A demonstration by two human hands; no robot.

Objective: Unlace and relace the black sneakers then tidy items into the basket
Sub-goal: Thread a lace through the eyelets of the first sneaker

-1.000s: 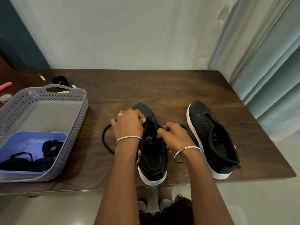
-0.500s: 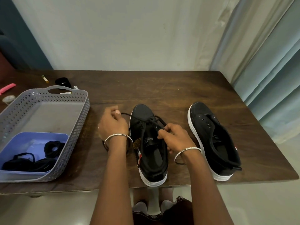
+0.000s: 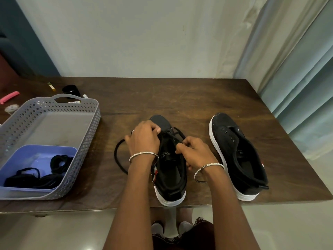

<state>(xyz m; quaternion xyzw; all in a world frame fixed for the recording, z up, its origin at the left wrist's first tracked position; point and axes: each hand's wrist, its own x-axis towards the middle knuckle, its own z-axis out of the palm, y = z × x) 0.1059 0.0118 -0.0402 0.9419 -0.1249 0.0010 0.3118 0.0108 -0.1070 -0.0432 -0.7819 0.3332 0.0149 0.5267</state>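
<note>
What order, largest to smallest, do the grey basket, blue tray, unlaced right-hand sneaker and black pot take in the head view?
1. grey basket
2. unlaced sneaker and blue tray: these look alike, and the frame edge cuts the tray, so they are unranked
3. black pot, though it is farthest away

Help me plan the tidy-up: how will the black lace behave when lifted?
Probably floppy: the lace lies in a loose curved loop on the table. Likely light, being thin cord. It would probably trail and tug, since it seems threaded through the sneaker.
</note>
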